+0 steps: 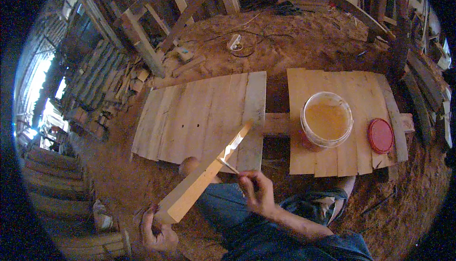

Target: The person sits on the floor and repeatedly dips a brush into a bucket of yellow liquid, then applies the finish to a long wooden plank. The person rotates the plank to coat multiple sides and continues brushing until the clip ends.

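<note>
My left hand (159, 232) is closed round the near end of a long, squared wooden bar (192, 192), which slants up to the right over my lap. Between the fingers of my right hand (259, 193) is a thin stick-like tool (230, 165), its tip against the bar's upper face. Whether it ends in bristles is too small to tell. A bright, wet-looking shine lies on the bar beyond the tool's tip. To the right, an open clear tub (327, 120) holds a tan-brown liquid. Beside it rests a round red lid (380, 136).
Two plank panels, a left one (166, 118) with two small dark holes and a right one (304, 161) under the tub, lie across a wooden beam (276, 123). Behind them a white power socket (234, 43) with cable sits on reddish ground. Stacked timber (71, 208) stands left.
</note>
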